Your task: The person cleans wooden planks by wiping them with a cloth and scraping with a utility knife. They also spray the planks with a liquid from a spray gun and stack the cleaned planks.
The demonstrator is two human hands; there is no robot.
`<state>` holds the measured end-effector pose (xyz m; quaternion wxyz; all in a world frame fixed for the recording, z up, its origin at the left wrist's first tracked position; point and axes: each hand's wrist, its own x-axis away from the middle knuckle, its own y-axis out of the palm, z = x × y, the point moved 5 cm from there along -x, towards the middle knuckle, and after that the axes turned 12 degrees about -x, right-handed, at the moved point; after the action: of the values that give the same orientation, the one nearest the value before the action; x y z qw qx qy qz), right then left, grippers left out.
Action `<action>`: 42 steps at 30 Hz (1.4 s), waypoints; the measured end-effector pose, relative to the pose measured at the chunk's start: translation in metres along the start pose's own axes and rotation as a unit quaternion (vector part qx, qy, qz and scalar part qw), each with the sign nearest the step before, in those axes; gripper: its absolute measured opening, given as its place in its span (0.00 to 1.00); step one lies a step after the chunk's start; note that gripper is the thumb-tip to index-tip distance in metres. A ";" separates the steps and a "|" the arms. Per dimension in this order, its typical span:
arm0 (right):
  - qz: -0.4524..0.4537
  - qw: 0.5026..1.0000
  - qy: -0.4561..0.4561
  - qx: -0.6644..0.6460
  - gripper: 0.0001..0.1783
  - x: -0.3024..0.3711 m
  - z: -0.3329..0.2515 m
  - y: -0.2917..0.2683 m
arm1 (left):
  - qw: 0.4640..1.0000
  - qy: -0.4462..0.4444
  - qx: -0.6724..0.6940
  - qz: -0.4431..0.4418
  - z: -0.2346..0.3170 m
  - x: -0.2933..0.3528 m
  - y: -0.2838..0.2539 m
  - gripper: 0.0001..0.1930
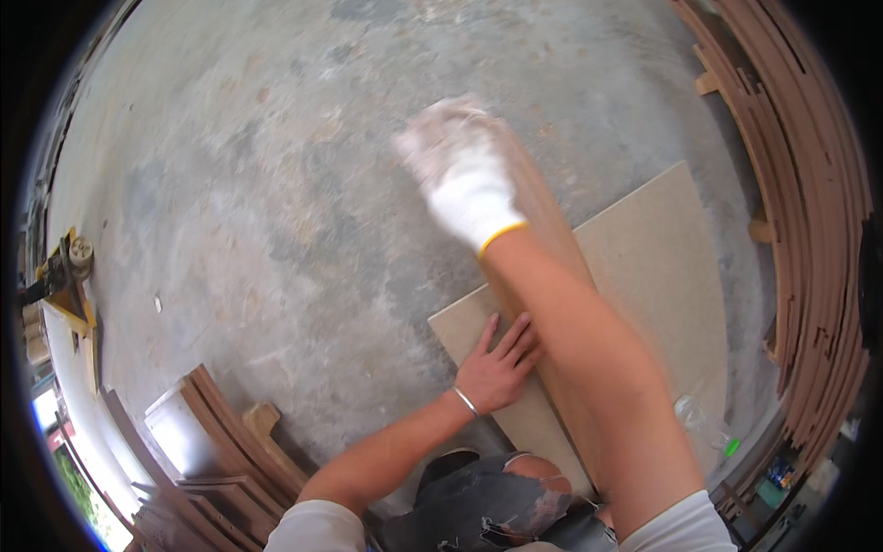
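Lying spread at 5 o'clock, the bare left hand [495,372] sits at the near-left edge of a brown wooden plank [549,219], fingers splayed wide over that edge, thumb side toward 12. Right hand [452,155], in a white glove with yellow cuff, is up at 12 by the plank's far end; heavy blur, can't tell whether it grips anything or touches the wood. Plank runs from just past 12 down to 5, its middle hidden partly by the right forearm. Its far end reaches past the edge of a beige sheet [648,253] lying underneath; one sheet corner points to 1-2 o'clock, another to 8 from the left hand. Broadest stretch of floor for moving fans from 9 to 12; tighter strip at 2-3, between sheet and a long stack of brown boards [793,198] curving from 1 to 4. Clear plastic item [701,419] at 4, green cap beside it, near the sheet's edge. Person's ripped dark jeans [487,506] close off 6. More wood pieces [225,428] lean at 7-8; yellow-framed equipment [75,290] with a wheel at 9. Surface is grey concrete [248,221], patchy and stained; bright light comes in at 8.
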<state>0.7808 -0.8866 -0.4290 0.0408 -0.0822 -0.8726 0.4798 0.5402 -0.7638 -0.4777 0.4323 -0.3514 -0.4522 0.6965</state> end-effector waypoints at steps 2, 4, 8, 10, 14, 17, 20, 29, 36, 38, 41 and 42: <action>0.016 0.988 -0.153 0.013 0.23 0.015 -0.018 0.021 | 0.999 -0.008 0.034 -0.022 0.002 0.003 0.009 0.32; 0.004 0.978 -0.189 0.093 0.20 0.009 0.007 0.036 | 1.000 0.001 0.017 -0.002 0.007 -0.009 -0.001 0.32; -0.028 1.000 0.007 0.002 0.16 0.000 -0.005 -0.016 | 1.000 -0.010 -0.003 -0.002 -0.001 -0.001 0.000 0.33; 0.045 0.982 -0.167 0.082 0.23 0.032 0.011 0.012 | 1.000 -0.005 0.008 -0.005 0.002 -0.010 -0.003 0.34; -0.028 0.983 -0.039 0.178 0.30 -0.005 0.046 -0.011 | 1.000 -0.004 -0.002 -0.009 0.005 -0.005 -0.003 0.36; -0.012 0.988 -0.154 0.032 0.22 0.030 0.000 0.023 | 1.000 -0.001 0.000 -0.028 0.002 0.000 0.000 0.36; -0.023 0.975 -0.208 0.076 0.17 0.003 0.007 0.004 | 1.000 -0.004 -0.003 -0.016 0.003 -0.004 -0.003 0.36; 0.070 0.954 -0.274 0.095 0.21 0.016 0.038 0.007 | 1.000 -0.009 -0.026 -0.011 0.008 -0.009 -0.006 0.32; -0.054 0.989 -0.116 0.077 0.29 0.022 0.036 0.019 | 0.998 -0.013 -0.049 -0.029 0.006 -0.004 -0.005 0.35; -0.096 0.990 -0.007 0.099 0.29 -0.002 0.054 -0.002 | 0.999 -0.019 -0.035 -0.022 0.008 -0.009 -0.009 0.34; 0.161 0.892 -0.031 0.421 0.29 -0.005 0.124 0.017 | 1.000 0.021 -0.017 0.003 0.026 -0.029 -0.004 0.34; 0.075 0.971 -0.047 0.220 0.28 0.009 0.049 0.033 | 0.999 -0.024 -0.041 -0.024 0.000 -0.002 -0.008 0.35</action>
<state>0.7684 -0.9088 -0.4830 -0.0192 -0.1138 -0.7377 0.6652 0.5431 -0.7643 -0.4696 0.4231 -0.3415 -0.4991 0.6747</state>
